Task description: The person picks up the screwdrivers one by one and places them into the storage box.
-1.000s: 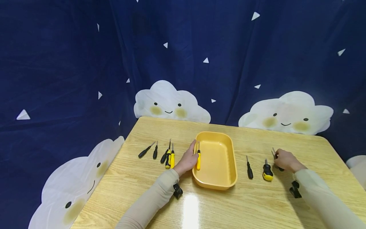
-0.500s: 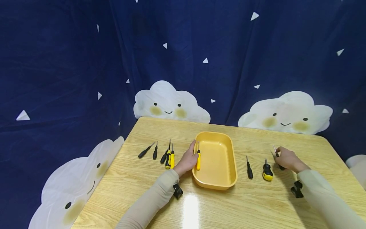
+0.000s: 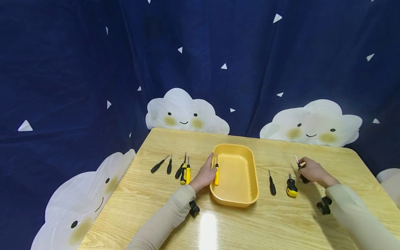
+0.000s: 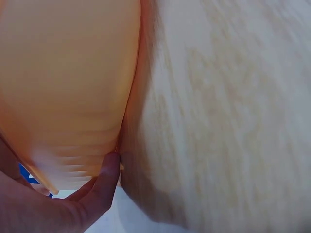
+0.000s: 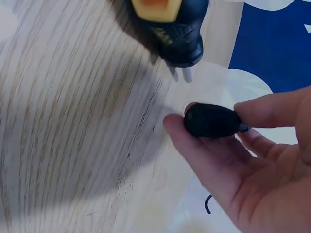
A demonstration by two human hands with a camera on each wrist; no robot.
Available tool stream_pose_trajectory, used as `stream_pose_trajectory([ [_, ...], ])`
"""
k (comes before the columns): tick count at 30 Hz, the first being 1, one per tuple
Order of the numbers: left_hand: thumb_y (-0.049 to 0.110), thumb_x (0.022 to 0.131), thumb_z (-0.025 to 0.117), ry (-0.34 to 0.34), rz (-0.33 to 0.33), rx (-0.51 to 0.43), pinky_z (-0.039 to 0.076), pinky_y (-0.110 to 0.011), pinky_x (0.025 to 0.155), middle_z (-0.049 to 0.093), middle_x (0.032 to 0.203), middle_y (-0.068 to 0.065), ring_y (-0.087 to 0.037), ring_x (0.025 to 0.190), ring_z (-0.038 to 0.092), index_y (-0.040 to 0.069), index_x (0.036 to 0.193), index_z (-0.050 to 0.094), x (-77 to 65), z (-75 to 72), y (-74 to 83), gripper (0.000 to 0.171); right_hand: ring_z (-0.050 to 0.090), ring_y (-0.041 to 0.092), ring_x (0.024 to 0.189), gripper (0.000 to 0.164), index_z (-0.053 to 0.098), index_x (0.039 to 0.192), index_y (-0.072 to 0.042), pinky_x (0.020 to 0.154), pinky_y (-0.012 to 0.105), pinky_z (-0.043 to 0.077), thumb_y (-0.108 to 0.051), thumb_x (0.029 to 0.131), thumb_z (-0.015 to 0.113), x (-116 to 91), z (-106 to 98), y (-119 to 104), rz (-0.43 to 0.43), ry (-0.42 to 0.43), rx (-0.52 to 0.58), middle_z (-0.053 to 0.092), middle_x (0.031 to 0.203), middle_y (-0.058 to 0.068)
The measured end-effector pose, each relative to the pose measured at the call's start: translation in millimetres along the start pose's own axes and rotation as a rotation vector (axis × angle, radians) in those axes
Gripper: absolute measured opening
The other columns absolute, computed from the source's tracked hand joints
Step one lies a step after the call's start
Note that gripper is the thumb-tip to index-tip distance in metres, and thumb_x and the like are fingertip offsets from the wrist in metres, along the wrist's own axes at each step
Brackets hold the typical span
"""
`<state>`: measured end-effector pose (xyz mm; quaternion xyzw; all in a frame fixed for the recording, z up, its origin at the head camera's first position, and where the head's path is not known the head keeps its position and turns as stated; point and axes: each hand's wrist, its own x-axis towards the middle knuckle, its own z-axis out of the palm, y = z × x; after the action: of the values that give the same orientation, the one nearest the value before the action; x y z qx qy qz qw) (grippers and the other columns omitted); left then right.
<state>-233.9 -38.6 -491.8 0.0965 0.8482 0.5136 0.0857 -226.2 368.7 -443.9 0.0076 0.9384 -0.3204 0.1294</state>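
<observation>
Pinching black screwdriver [image 5: 211,120] by the handle with right hand [image 3: 313,171], just above worktop [image 3: 243,229], likely for firm control. Gripping left rim of tray [image 3: 239,175] with left hand [image 3: 204,176], curling fingers [image 4: 105,178] over it, probably for steadying. Seeing yellow screwdriver [image 3: 216,179] inside tray, beside left hand; other screwdrivers [image 3: 273,187] on both sides, presumably for easy reach. Spotting marking [image 5: 163,35] on stubby screwdriver [image 3: 292,189] (too blurred for reading); finding no legible brand.
</observation>
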Motion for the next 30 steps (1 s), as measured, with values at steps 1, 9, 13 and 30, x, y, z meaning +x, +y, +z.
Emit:
stream_pose_trajectory([
  [1, 0.012, 0.097, 0.039, -0.001, -0.003, 0.000, 0.029, -0.044, 0.107, 0.029, 0.149, -0.021, -0.033, 0.133, 0.033, 0.016, 0.153, 0.012, -0.2, 0.1, -0.2, 0.062, 0.060, 0.027, 0.076, 0.045, 0.033, 0.125, 0.017, 0.059, 0.042, 0.054, -0.005, 0.090, 0.051, 0.2, 0.2, 0.1, 0.001, -0.008, 0.021, 0.049, 0.107, 0.037],
  [9, 0.012, 0.097, 0.038, 0.000, -0.006, 0.001, 0.031, -0.044, 0.106, 0.030, 0.148, -0.022, -0.033, 0.131, 0.036, 0.015, 0.153, 0.012, -0.1, 0.0, 0.6, 0.062, 0.064, 0.032, 0.085, 0.043, 0.026, 0.129, 0.016, 0.065, 0.047, 0.053, -0.006, 0.096, 0.045, 0.1, 2.0, -2.0, 0.013, -0.072, 0.214, 0.053, 0.101, 0.026],
  [13, 0.012, 0.097, 0.039, 0.003, -0.004, 0.004, 0.031, -0.044, 0.106, 0.030, 0.148, -0.023, -0.033, 0.130, 0.037, 0.014, 0.153, 0.013, 0.0, -0.6, 1.1, 0.062, 0.064, 0.031, 0.084, 0.042, 0.024, 0.129, 0.015, 0.066, 0.048, 0.053, -0.007, 0.098, 0.044, -1.6, 3.3, -7.6, 0.002, -0.087, 0.267, 0.053, 0.099, 0.023],
  [30, 0.011, 0.096, 0.040, 0.000, -0.003, 0.004, 0.030, -0.045, 0.106, 0.030, 0.148, -0.024, -0.034, 0.130, 0.037, 0.012, 0.153, 0.013, -0.1, -0.8, 2.0, 0.062, 0.062, 0.036, 0.092, 0.039, 0.026, 0.130, 0.010, 0.071, 0.049, 0.054, -0.006, 0.098, 0.042, -7.9, 8.1, -39.3, -0.072, -0.128, 0.349, 0.051, 0.105, 0.025],
])
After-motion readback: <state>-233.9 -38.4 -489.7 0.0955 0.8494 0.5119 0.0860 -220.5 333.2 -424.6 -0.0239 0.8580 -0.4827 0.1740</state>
